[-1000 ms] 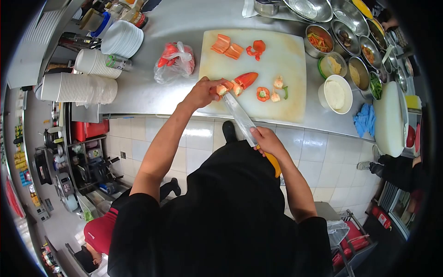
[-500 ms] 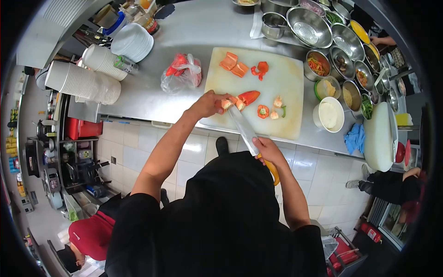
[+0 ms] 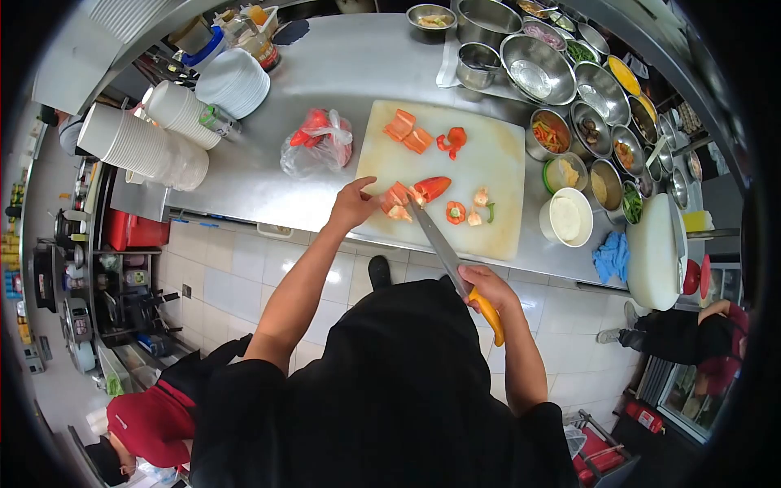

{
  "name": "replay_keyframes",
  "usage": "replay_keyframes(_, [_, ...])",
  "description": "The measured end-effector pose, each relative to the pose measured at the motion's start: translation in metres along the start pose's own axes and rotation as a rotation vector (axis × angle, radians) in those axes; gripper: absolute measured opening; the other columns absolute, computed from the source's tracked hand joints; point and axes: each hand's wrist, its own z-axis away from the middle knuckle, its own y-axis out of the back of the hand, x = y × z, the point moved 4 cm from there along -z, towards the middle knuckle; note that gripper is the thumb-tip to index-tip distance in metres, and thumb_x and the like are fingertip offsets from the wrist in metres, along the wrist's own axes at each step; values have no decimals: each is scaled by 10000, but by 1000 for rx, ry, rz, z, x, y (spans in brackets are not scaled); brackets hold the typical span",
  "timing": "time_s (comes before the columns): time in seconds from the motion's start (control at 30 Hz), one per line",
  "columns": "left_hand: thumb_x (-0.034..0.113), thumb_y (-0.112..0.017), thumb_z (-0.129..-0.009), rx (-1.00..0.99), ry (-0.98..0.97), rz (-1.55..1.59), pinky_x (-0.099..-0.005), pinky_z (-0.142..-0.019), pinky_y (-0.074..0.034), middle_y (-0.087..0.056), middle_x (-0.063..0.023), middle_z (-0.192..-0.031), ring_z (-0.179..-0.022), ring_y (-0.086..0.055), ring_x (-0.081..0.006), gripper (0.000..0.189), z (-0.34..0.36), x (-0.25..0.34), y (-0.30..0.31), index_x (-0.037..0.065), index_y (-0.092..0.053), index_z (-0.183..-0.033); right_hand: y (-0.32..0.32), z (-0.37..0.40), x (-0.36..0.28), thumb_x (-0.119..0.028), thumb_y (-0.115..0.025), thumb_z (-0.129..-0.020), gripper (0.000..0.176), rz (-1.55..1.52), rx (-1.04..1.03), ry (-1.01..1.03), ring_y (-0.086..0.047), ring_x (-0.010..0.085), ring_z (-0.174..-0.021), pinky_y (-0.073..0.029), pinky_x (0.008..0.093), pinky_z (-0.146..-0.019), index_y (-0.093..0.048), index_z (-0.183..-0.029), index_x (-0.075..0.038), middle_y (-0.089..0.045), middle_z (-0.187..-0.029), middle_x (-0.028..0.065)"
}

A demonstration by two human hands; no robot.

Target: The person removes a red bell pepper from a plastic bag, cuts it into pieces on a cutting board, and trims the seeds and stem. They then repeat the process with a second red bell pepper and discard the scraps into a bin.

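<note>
In the head view my right hand (image 3: 490, 286) grips a large knife (image 3: 439, 244) near where its blade meets the yellow handle. The knife tip rests among cut red pepper pieces on the white cutting board (image 3: 496, 179). My left hand (image 3: 354, 203) is at the board's left edge, fingers apart, with fingertips right beside a red pepper piece (image 3: 396, 195). Just right of the tip lies a longer red pepper chunk (image 3: 433, 189). A pepper top ring (image 3: 455, 212) and pale seed cores (image 3: 478, 208) with a green stem sit nearby. Flat pepper slabs (image 3: 407, 130) lie farther back.
Left of the board is a plastic bag of red peppers (image 3: 317, 144). Stacked white tubs (image 3: 146, 146) stand farther left. Metal bowls (image 3: 537, 71) of ingredients, a white tub (image 3: 567, 218) and a blue cloth (image 3: 612, 257) crowd the right. Other people stand at both sides.
My left hand has drawn back from the pepper piece and its fingers have spread. The knife has shifted slightly, and its yellow handle shows more. The whole view has tilted a little.
</note>
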Motion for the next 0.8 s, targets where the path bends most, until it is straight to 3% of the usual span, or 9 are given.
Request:
replay_keyframes(0.07, [212,-774,-782,153,117,-66,-338,-729,-557,-730,-161,-888,-777,-705,-207,464,-1,-8,-13,35,-654,-1194,2,5,12,-463,-551,-974,416,-71,-29,-35,-502,117,-398,-407,265,-349,-602,-948,-51,-588,-615,101])
replay_keyframes(0.17, [230,-786,-772,253,127,-4,-316,-699,-552,-718,-134,-824,-730,-690,-197,434,-6,-9,-24,20,-669,-1134,0,10,12,-476,-559,-969,427,-3,53,-6,-507,110,-404,-412,255,-359,-609,-951,-52,-591,-619,91])
replay_keyframes(0.3, [173,-775,-789,426,18,98,-306,-667,-544,-701,-107,-800,-689,-663,-183,326,-5,-1,-24,21,-683,-1062,-11,12,11,-469,-561,-968,427,165,139,108,-511,107,-415,-415,258,-373,-618,-957,-47,-592,-623,80])
replay_keyframes(0.37, [88,-751,-803,603,-261,244,-293,-635,-529,-675,-88,-788,-645,-627,-166,193,-1,1,-24,9,-683,-965,-19,13,9,-439,-564,-969,409,304,210,124,-513,107,-423,-414,266,-382,-622,-975,-35,-588,-624,67])
replay_keyframes(0.4, [88,-751,-803,594,-266,241,-293,-635,-529,-675,-88,-788,-645,-627,-166,193,0,-3,-27,9,-683,-965,-24,15,5,-403,-563,-968,388,351,211,114,-522,112,-433,-418,276,-385,-626,-967,-20,-586,-624,72])
replay_keyframes(0.47, [30,-728,-810,627,-513,53,-292,-621,-523,-666,-93,-806,-634,-613,-158,107,4,-2,-29,0,-674,-897,-29,12,7,-409,-561,-973,389,374,196,124,-554,108,-469,-431,267,-398,-633,-993,-27,-581,-632,53])
replay_keyframes(0.6, [37,-732,-807,720,-534,188,-286,-614,-517,-659,-103,-808,-629,-609,-158,110,3,4,-23,-3,-688,-899,-40,9,6,-408,-552,-978,398,407,186,168,-593,112,-503,-446,267,-404,-638,-992,-20,-578,-635,40])
replay_keyframes(0.67, [38,-728,-807,641,-397,121,-288,-609,-517,-664,-97,-786,-626,-611,-151,125,-16,-8,-21,-5,-699,-921,-41,7,0,-403,-549,-979,400,422,201,188,-592,116,-496,-448,274,-401,-637,-982,-13,-584,-634,47])
replay_keyframes(0.8, [38,-718,-809,579,-199,186,-292,-606,-516,-668,-93,-755,-622,-613,-143,134,-23,-15,-13,-7,-710,-935,-45,10,-19,-372,-550,-972,399,525,309,242,-627,249,-501,-484,376,-465,-631,-913,14,-634,-653,162])
